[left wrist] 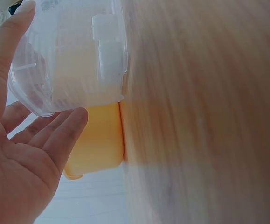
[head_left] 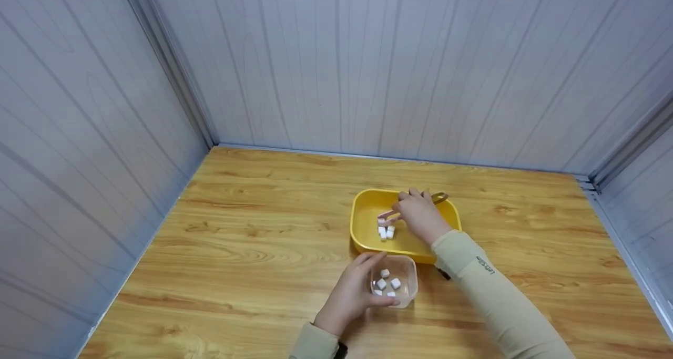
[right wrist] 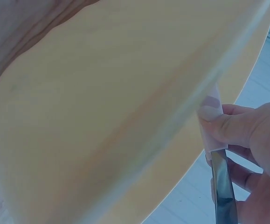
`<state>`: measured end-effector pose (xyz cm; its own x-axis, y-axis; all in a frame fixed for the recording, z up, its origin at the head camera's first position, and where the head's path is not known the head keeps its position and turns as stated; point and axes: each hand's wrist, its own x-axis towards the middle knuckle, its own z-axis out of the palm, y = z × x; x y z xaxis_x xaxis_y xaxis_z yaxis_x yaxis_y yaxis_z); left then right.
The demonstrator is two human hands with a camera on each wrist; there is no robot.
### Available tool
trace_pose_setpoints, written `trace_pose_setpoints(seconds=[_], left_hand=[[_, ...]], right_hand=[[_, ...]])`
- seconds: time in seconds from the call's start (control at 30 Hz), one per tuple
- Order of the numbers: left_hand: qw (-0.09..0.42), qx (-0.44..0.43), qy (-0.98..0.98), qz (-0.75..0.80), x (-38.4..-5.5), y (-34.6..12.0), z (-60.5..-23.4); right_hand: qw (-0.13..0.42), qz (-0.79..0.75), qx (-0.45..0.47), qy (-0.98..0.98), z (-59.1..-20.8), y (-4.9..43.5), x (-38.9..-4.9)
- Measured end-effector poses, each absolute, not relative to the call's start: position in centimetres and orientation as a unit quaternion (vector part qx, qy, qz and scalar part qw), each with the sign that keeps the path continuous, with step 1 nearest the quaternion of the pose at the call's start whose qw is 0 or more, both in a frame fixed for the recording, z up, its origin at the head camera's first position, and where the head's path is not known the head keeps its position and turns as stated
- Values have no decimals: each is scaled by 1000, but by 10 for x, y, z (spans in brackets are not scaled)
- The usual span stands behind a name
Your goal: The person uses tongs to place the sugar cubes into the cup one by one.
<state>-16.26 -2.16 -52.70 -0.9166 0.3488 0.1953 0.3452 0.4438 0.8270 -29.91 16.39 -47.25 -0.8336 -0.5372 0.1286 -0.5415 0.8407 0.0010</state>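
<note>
My right hand (head_left: 420, 216) pinches a pair of tongs (right wrist: 224, 189) with a metal bend and pale pink arms. The tongs' tips reach down into a yellow tub (head_left: 363, 201), at a white cube (head_left: 381, 222) beside several other white cubes (head_left: 389, 233). With thumb and fingers around its sides, my left hand (head_left: 351, 291) holds a small clear plastic container (head_left: 412, 287) just in front of the tub. Several white cubes (head_left: 395, 283) lie inside that container. In the right wrist view the tub's wall hides the tongs' tips.
Both containers stand on a wood-grain table (head_left: 252, 233). A pale panelled wall (head_left: 326, 75) rises behind it, with further panels at left (head_left: 79, 138) and right. The right forearm's sleeve (head_left: 494, 285) passes over the tub's near right corner.
</note>
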Motion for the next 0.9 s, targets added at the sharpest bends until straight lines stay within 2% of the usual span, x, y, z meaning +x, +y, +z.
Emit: trace_pose_setpoints(seconds=[0.27,0.9], left_hand=[[12,196,853,484,-163,-21,-526],[-2,218,844,491,-164,-22,-528]], right_hand=[[65,15,284,-957,-472,163,-298],[67,18,284,-956,-465,170,-292]])
